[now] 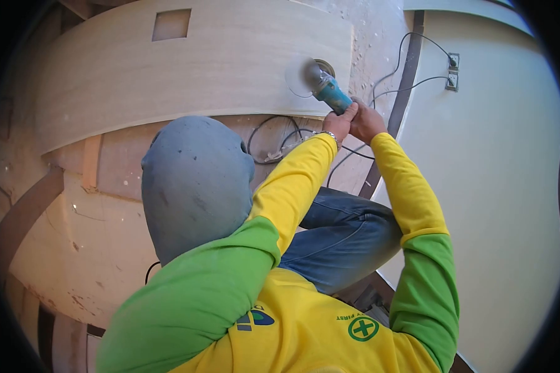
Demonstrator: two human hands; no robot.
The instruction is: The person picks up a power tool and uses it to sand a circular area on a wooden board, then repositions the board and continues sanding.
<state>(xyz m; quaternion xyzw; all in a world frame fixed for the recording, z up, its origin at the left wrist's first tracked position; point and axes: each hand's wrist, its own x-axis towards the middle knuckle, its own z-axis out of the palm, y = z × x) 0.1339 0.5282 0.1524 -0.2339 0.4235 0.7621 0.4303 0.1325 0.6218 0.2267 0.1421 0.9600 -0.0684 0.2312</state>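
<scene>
Out ahead of me is a teal angle grinder (333, 96), its round disc (311, 73) blurred and overlapping the right part of a pale wooden panel (242, 56). A curved guard (324, 67) shows beside the disc. My left hand (338, 122), with a metal band at the wrist, is closed around the rear of the grinder's body. Pressed up against it, my right hand (367, 121) is closed on the same back end, and its fingers are partly hidden. A dark cord trails away below the hands.
Cables run to two wall sockets (453, 71) on the right. A coiled black cable (274, 140) lies below the panel's lower edge. The panel has a square cutout (171, 25). My bent knees (196, 180) fill the middle, and a pale flat surface (491, 186) spans the right.
</scene>
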